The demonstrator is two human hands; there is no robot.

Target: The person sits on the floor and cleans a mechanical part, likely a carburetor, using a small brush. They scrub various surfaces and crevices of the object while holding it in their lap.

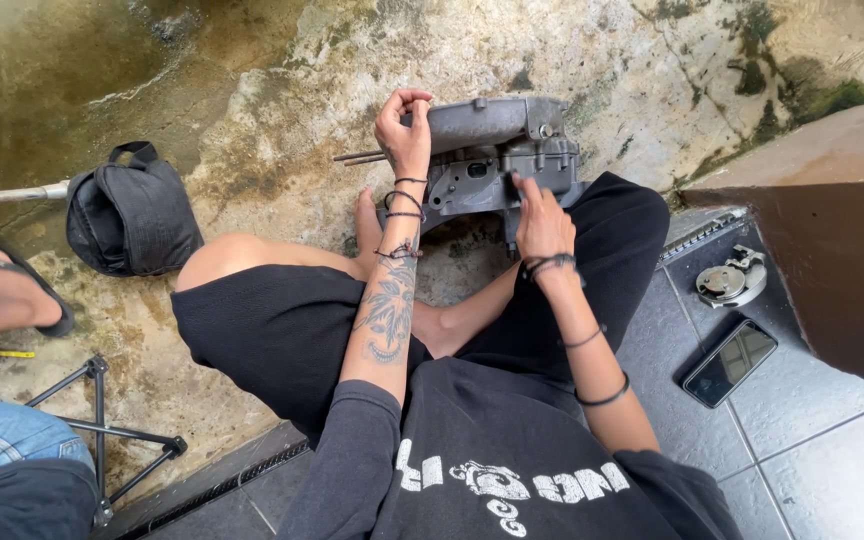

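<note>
I sit cross-legged on the ground with a grey metal engine casing propped upright in front of my shins. My left hand grips its upper left edge, fingers curled over the rim next to two thin rods that stick out to the left. My right hand presses on the lower right face of the casing, fingers on the metal. Both wrists carry thin dark bracelets, and the left forearm is tattooed.
A black bag lies on the stained concrete at left. Another person's sandalled foot and jeans-clad knee are at far left, near a black metal stand. A phone and a round metal part lie on grey tiles at right.
</note>
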